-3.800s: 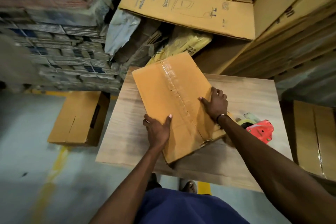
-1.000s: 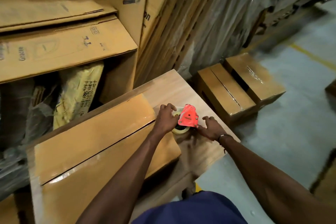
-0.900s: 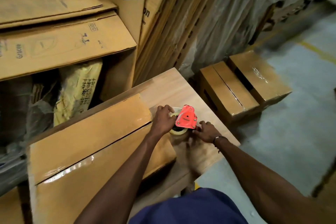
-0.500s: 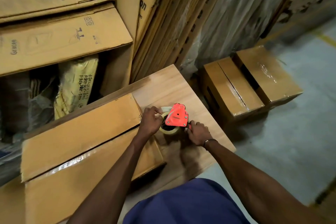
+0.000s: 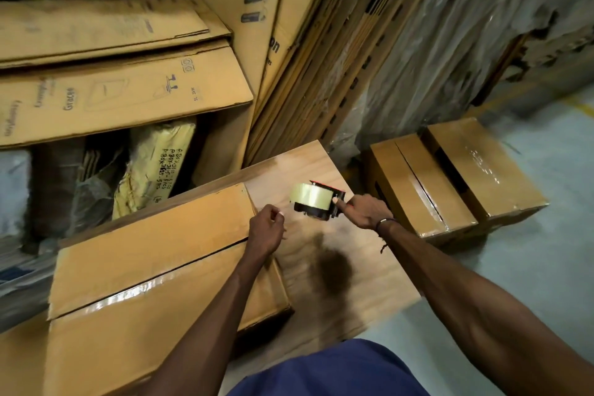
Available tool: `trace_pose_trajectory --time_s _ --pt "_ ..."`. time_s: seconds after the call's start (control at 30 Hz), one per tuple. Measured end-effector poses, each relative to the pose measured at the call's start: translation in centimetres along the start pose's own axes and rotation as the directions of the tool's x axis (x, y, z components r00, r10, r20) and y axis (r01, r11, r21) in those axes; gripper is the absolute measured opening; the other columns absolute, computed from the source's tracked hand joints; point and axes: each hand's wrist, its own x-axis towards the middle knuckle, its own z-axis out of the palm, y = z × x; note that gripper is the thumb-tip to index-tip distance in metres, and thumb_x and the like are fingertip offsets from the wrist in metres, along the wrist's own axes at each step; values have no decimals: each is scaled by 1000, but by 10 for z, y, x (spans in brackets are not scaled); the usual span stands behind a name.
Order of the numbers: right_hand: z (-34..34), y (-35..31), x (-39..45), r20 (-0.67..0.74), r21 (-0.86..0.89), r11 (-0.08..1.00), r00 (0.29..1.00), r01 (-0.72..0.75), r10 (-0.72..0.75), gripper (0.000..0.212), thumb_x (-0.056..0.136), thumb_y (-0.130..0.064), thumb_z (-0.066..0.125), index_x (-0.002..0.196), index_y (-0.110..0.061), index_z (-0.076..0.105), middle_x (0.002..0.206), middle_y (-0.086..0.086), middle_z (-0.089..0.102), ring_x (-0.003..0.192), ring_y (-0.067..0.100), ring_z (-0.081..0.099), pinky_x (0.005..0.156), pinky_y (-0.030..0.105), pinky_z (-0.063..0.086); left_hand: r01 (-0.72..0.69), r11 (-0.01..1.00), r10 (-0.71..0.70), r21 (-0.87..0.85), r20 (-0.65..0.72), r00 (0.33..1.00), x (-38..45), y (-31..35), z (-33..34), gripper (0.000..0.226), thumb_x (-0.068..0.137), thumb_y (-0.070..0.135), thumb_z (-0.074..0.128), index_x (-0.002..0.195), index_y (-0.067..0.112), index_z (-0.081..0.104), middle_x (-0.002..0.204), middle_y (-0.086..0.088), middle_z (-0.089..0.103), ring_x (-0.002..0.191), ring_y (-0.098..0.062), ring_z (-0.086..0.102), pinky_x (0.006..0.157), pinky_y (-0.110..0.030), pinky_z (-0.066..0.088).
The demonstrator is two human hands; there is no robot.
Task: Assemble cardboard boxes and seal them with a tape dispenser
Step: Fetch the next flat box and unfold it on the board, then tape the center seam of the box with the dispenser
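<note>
The right hand (image 5: 363, 210) grips the tape dispenser (image 5: 316, 201) above the wooden counter (image 5: 363, 267), forefinger along its side. The left hand (image 5: 266, 231), fingers curled with fingertips pinched together, hovers at the right end of the cardboard box (image 5: 154, 267), whose top seam is untaped.

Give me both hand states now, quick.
Left hand: fingers curled, pinched at the tips; whether they hold tape cannot be told.
Right hand: gripping the tape dispenser.
</note>
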Motion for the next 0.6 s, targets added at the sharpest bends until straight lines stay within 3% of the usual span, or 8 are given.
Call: trace_pose_trajectory --time_s 0.07,0.17,0.27,0.37,0.47,0.53,0.6 --pt "-19 -8 4 21 121 993 1000 8 -10 75 98 -80 24 76 -19 62 81 7 69 70 23 62 71 40 54 20 998 -20 -63 5 1000 -1 4 -3 13 106 16 54 105 6 64 85 -11 73 66 -19 74 65 -39 65" --pt "-49 -35 3 64 365 931 997 26 -53 75 98 -79 30 77 -16 66 69 1 64 58 16 52 55 31 43 92 971 -89 -220 20 996 3 13 -11 16 106 10 51 105 0 63 87 -17 72 70 -25 75 67 -38 64" --pt "-73 -70 -1 148 514 856 978 49 -144 73 98 -79 32 79 -16 62 63 -2 53 49 12 39 48 25 32 255 864 -263 -433 43 964 9 27 -25 19 106 9 50 102 -4 62 90 -21 69 75 -29 73 62 -31 60" --pt "-85 -107 -4 234 642 760 920 96 -314 77 93 -82 37 96 -10 64 66 0 49 51 12 34 48 27 30 422 591 -434 -688 169 885 9 35 -55 32 110 22 43 100 -3 61 94 -23 67 74 -30 67 53 -30 57" --pt "-84 -145 -11 292 741 668 861 71 -416 67 98 -71 40 110 -8 61 72 2 49 56 12 36 50 28 29 439 172 -371 -882 355 858 3 29 -99 45 107 35 51 114 -8 61 107 -27 67 87 -34 67 62 -35 64" --pt "-78 -175 -18 313 766 639 828 70 -465 73 100 -72 38 119 -4 59 72 0 51 57 11 39 49 25 32 401 23 -316 -916 374 872 -6 14 -128 38 104 26 57 116 -11 60 107 -27 65 91 -34 66 72 -37 63" --pt "-70 -202 -26 331 770 633 802 74 -497 80 102 -72 34 125 1 58 69 -3 52 56 9 39 47 22 34 400 -75 -274 -913 405 872 -16 -2 -150 36 103 14 54 125 -14 55 107 -27 61 92 -33 63 72 -37 64"
